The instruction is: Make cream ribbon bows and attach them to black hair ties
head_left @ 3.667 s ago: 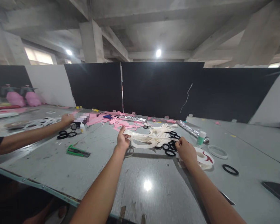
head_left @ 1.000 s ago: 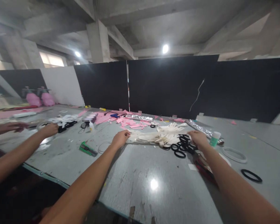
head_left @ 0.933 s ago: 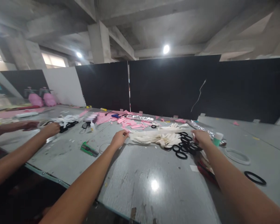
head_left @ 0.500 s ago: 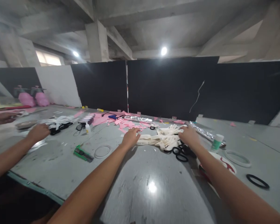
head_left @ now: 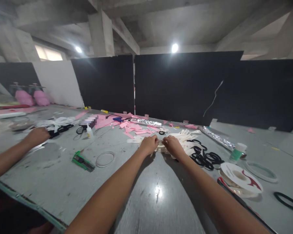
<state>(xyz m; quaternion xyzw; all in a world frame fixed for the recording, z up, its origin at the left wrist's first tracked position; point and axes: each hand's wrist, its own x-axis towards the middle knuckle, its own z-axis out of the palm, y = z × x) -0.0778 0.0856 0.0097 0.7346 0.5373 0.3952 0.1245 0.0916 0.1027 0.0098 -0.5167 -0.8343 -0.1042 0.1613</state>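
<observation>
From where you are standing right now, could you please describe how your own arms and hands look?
My left hand and right hand are bare, with no gloves. The left forearm and right forearm show no sleeves, and I see no watch or bracelet. The fingers are too small to tell about rings.

Looks smooth and glossy across the counter (head_left: 158, 208), metallic and crinkled on the foil roll (head_left: 217, 137). Seems clothlike in the white ribbons (head_left: 186, 139).
</observation>
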